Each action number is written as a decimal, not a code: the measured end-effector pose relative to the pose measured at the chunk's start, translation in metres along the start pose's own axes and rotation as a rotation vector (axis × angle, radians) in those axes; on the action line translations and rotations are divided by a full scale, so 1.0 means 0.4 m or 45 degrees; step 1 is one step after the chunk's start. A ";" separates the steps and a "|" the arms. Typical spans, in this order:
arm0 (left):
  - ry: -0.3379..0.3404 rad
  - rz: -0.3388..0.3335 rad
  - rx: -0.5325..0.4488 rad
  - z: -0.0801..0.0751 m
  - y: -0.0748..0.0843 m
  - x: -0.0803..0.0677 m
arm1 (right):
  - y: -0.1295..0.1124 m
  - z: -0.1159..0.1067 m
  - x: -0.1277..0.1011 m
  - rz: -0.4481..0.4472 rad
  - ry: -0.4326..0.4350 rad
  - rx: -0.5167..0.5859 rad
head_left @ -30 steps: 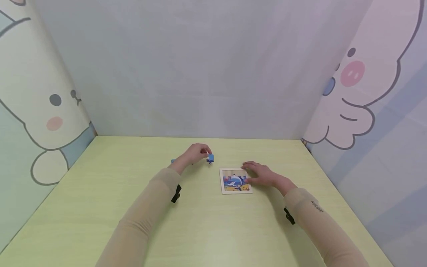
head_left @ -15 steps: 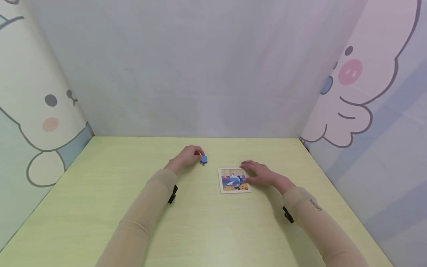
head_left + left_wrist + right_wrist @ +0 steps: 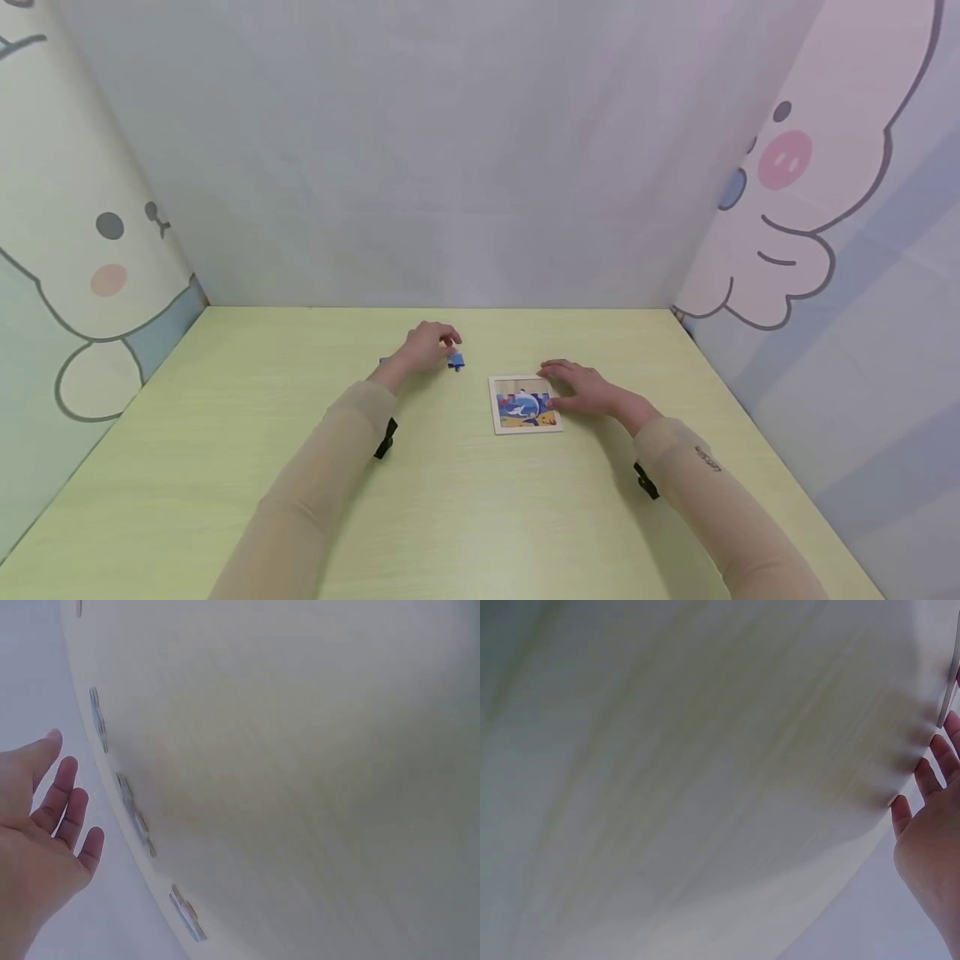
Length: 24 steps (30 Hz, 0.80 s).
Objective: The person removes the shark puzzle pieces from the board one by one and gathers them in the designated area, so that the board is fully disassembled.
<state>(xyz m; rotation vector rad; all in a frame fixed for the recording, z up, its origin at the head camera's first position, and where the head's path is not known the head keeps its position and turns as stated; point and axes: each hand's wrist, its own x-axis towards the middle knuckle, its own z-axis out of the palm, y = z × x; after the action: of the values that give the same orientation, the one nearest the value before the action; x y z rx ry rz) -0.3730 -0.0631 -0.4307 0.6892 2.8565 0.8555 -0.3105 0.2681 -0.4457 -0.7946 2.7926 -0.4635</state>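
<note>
Nearest: two forearms in beige sleeves reach forward over a pale green surface [image 3: 465,517]. A black strap sits at each wrist.

Right hand [image 3: 581,390]: rests flat on the surface, palm down. Fingers [image 3: 552,367] straight and relaxed, gripping nothing. Fingertips lie on the right edge and upper right corner of the puzzle board [image 3: 523,404]. The right wrist view agrees: fingers [image 3: 927,778] straight, spread slightly, tips against the surface.

Puzzle board: small, square, light wooden frame, flat on the surface near the middle. Picture mostly blue with a white shape, orange-yellow along the near edge. The strip along its far edge shows bare wood.

Left hand [image 3: 423,347]: farther back and left of the board, well apart from it. In the head view the fingers curl down, and a small blue puzzle piece [image 3: 455,360] sits at the fingertips, touching the surface or just above it; which one cannot be told. The left wrist view shows the fingers [image 3: 66,791] nearly straight, piece not visible. Whether the piece is pinched or merely touched: cannot tell.

Another bit of blue [image 3: 384,362] peeks out at the left of that wrist; too small to identify.

Farthest: pale walls on three sides, cartoon animal drawings on the left and right walls.
</note>
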 end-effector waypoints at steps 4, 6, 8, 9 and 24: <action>0.015 0.030 0.060 0.005 0.026 -0.007 | 0.000 0.000 0.001 0.008 -0.003 -0.003; 0.025 0.035 0.084 0.012 0.042 -0.013 | 0.000 0.000 0.001 0.013 -0.004 -0.001; 0.032 0.038 0.097 0.021 0.056 -0.019 | -0.002 0.000 0.000 0.016 -0.006 0.006; 0.038 0.045 0.105 0.026 0.062 -0.024 | -0.003 0.000 -0.001 0.016 -0.007 0.009; 0.038 0.154 0.104 0.097 0.151 -0.092 | -0.017 0.000 -0.004 0.040 -0.020 0.031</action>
<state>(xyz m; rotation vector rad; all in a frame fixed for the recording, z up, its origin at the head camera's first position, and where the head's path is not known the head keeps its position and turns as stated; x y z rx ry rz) -0.3084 -0.0149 -0.4327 0.8738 2.9158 0.7730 -0.3058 0.2634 -0.4429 -0.7451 2.7749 -0.4827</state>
